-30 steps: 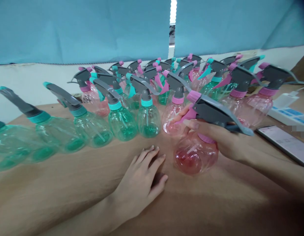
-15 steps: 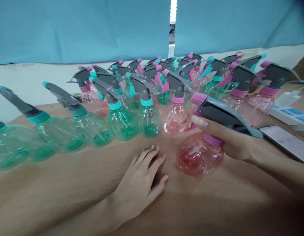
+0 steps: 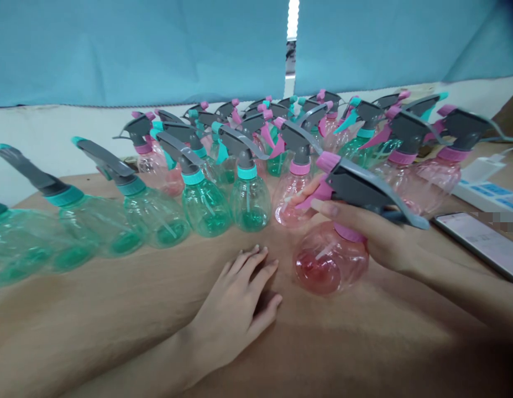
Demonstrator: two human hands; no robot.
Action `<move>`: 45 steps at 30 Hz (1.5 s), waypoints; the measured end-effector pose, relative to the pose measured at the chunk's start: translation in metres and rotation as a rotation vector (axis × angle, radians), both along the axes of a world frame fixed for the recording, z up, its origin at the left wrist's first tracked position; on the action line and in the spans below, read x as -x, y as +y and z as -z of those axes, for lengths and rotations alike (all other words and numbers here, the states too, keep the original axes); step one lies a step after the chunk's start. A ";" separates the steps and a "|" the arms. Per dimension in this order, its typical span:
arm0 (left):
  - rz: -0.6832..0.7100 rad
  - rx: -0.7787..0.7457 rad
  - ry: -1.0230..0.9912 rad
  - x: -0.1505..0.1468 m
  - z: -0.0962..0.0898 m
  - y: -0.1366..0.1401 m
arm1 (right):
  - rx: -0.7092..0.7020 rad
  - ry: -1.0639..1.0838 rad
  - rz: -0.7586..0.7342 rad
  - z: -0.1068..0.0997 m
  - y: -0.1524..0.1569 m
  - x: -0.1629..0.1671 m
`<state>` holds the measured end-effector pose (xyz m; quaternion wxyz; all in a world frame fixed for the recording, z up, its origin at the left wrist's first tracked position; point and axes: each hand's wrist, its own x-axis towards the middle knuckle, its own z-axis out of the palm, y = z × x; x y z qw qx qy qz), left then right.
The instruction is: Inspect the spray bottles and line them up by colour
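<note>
My right hand (image 3: 376,232) is wrapped round the neck of a pink spray bottle (image 3: 331,262) with a grey head and a pink nozzle. Its fingers reach the pink trigger at the front, and the thumb lies along the near side below the head. The bottle is close to the tabletop; whether its base touches I cannot tell. My left hand (image 3: 237,304) rests palm down on the wooden table (image 3: 148,309), fingers spread and holding nothing. Just beyond it stand a green spray bottle (image 3: 251,207) and another pink spray bottle (image 3: 296,193).
A row of green spray bottles (image 3: 157,218) runs along the left. Several more pink and green bottles crowd the back, near a blue curtain (image 3: 157,50). At the right lie a phone (image 3: 480,243) and a white power strip (image 3: 488,190).
My right hand has moved slightly left with the pink spray bottle. Its fingers now show more plainly at the trigger. My left hand has stayed in place.
</note>
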<state>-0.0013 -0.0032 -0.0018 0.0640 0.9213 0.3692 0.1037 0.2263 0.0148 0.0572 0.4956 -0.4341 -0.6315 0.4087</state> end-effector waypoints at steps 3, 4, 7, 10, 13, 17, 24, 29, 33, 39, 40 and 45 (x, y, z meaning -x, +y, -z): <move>0.000 -0.002 0.000 0.000 0.000 0.000 | 0.012 -0.021 0.008 0.004 0.001 0.000; -0.002 -0.004 0.002 0.000 -0.001 0.000 | -0.006 -0.017 0.006 0.005 0.002 -0.001; -0.006 -0.005 0.011 -0.001 -0.001 0.000 | -0.027 -0.002 -0.039 0.002 0.002 0.000; 0.000 -0.010 0.013 0.000 -0.001 0.000 | -0.035 -0.019 -0.033 -0.004 0.001 0.001; 0.001 -0.017 0.008 0.000 0.000 0.000 | -0.019 -0.036 0.017 -0.009 -0.002 0.002; 0.005 -0.021 -0.008 0.000 0.001 0.000 | -0.016 -0.068 0.000 -0.008 -0.001 0.002; 0.000 -0.013 -0.002 0.000 0.000 -0.001 | 0.024 -0.004 -0.022 0.008 0.004 -0.006; 0.000 -0.007 0.005 0.000 -0.001 0.000 | 0.016 -0.013 -0.001 0.006 0.003 -0.006; 0.006 -0.016 -0.012 0.000 0.001 -0.001 | 0.045 0.008 -0.015 0.007 0.002 -0.006; 0.004 -0.028 -0.013 0.001 0.002 0.000 | 0.001 -0.038 0.013 -0.003 -0.003 0.000; 0.005 -0.028 -0.008 0.001 0.002 0.000 | -0.004 -0.050 0.032 -0.005 -0.004 0.000; 0.003 -0.025 0.007 0.000 0.000 0.000 | 0.046 -0.094 -0.014 -0.001 -0.001 -0.004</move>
